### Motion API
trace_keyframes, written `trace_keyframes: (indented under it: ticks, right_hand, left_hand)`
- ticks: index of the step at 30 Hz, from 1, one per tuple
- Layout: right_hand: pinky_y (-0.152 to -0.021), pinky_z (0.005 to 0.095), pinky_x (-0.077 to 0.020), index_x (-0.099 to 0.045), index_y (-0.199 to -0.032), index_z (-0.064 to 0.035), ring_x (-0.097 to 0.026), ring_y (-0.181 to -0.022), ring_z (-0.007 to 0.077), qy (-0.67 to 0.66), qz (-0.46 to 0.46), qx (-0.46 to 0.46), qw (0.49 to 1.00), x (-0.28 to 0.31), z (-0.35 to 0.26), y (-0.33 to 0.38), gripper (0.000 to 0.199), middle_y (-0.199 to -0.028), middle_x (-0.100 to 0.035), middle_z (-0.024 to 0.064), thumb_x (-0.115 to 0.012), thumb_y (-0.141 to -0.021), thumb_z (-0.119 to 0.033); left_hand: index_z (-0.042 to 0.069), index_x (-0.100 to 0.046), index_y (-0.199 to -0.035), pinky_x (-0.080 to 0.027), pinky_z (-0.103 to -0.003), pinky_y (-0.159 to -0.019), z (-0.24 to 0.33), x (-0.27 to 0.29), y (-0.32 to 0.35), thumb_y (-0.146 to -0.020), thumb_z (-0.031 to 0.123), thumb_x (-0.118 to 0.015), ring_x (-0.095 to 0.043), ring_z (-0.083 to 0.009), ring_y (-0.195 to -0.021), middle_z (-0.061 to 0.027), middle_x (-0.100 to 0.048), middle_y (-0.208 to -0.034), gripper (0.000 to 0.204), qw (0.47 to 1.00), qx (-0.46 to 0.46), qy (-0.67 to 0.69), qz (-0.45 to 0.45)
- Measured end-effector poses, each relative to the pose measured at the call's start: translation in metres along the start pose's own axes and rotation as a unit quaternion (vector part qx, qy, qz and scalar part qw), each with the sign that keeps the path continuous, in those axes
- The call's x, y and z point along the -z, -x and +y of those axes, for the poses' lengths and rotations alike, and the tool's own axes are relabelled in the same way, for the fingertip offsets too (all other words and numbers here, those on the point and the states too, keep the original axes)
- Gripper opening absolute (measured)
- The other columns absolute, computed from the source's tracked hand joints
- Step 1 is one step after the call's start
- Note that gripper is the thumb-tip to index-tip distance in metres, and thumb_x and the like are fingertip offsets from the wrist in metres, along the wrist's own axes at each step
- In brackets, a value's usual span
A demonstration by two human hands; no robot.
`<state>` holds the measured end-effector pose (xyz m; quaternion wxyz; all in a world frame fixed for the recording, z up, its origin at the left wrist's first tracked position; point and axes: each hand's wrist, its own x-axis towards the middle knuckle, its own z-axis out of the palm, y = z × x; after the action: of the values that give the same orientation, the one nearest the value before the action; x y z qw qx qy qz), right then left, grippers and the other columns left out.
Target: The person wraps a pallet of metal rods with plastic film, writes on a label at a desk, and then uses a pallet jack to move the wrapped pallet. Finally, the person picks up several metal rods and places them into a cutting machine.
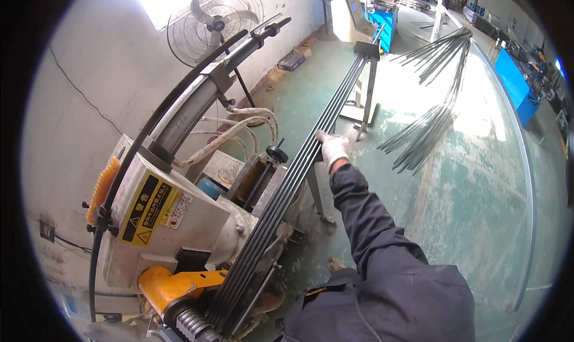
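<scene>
A bundle of several long dark metal bars (287,186) lies side by side, running from the machine at the lower left to a stand at the upper middle. My right hand (335,150), in a white glove, is at the right edge of the bars about midway along. Its thumb rests on top of them and the fingers curl down the side, partly hidden. My left hand is not in view. At the near end, the bars sit beside an orange machine arm (173,288) and a coiled spring (194,323).
A grey machine housing (179,222) with a yellow warning label stands left, with hoses and a black handwheel (277,154). A support stand (366,50) holds the far bar ends. More loose bars (427,126) lie right. A fan (215,23) stands by the wall.
</scene>
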<state>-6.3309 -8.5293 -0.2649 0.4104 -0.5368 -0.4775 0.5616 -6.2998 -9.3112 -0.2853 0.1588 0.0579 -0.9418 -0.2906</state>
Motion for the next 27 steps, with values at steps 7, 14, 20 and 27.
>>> trace_keyframes:
  ticks: [7,14,20,27]
  right_hand:
    - [-0.126,0.0446,-0.0533,-0.076,-0.143,0.0152,-0.072,-0.147,0.0427,0.224,0.003,0.014,0.974,0.009,-0.010,-0.036,0.081,-0.152,-0.076,0.0355,-0.083,-0.105,-0.056]
    - [-0.112,0.0481,-0.0602,-0.082,-0.128,0.0135,-0.081,-0.128,0.0444,0.090,0.022,-0.012,0.996,0.008,-0.004,-0.063,0.067,-0.133,-0.083,0.0366,-0.085,-0.102,-0.049]
    - [-0.113,0.0469,-0.0618,-0.086,-0.136,0.0052,-0.083,-0.126,0.0364,0.134,-0.003,-0.023,0.991,0.028,-0.046,-0.055,0.064,-0.142,-0.085,0.0260,-0.089,-0.104,-0.050]
    - [-0.094,0.0533,-0.0654,-0.091,-0.100,-0.0123,-0.081,-0.102,0.0421,0.399,-0.293,0.468,0.732,-0.015,-0.090,0.084,0.026,-0.100,-0.085,0.0174,-0.081,-0.105,-0.035]
  left_hand:
    - [-0.006,-0.065,-0.160,-0.061,-0.055,-0.116,0.009,-0.011,0.000,-0.099,0.032,-0.088,-0.078,-0.0428,-0.131,-0.0294,-0.080,-0.143,0.075,0.999,0.000,0.012,-0.034]
    - [-0.006,-0.067,-0.157,-0.061,-0.054,-0.115,0.020,-0.028,0.007,-0.100,0.028,-0.087,-0.078,-0.0429,-0.130,-0.0292,-0.081,-0.141,0.070,0.997,0.007,0.013,-0.073]
    - [-0.007,-0.069,-0.154,-0.061,-0.054,-0.115,0.025,-0.045,0.020,-0.100,0.025,-0.086,-0.078,-0.0430,-0.129,-0.0290,-0.081,-0.140,0.065,0.993,0.031,0.015,-0.109]
    - [-0.008,-0.071,-0.151,-0.061,-0.053,-0.115,0.032,-0.060,0.030,-0.100,0.020,-0.085,-0.078,-0.0431,-0.128,-0.0287,-0.081,-0.138,0.060,0.987,0.055,0.010,-0.148]
